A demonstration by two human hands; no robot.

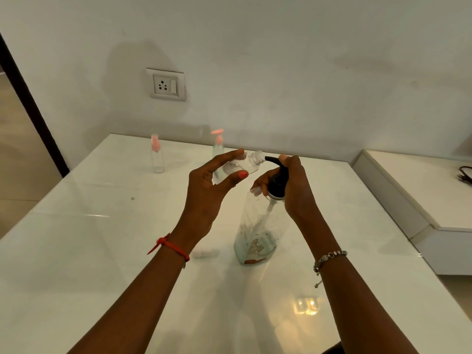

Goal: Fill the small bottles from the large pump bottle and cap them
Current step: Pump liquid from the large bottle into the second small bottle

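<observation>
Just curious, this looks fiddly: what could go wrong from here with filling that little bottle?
The small bottle, held tilted in the left hand, has a narrow mouth beside the black pump nozzle; liquid might miss and spill on the table. The large bottle leans under the right hand and could slip or tip.

glossy white table top point(102, 251), its far edge against the wall. standing on it: a large clear pump bottle point(255, 233) with a black pump head, near the middle, leaning, some residue at its base; a small spray bottle point(157, 159) with a pink top, far left; a small pump bottle point(218, 146) with a pink top, near the far edge. lying on it: a white cap point(205, 252) on its side, just left of the large bottle's base. a dark speck point(132, 198) marks the left part; a warm light reflection point(306, 306) shows near the front.
</observation>
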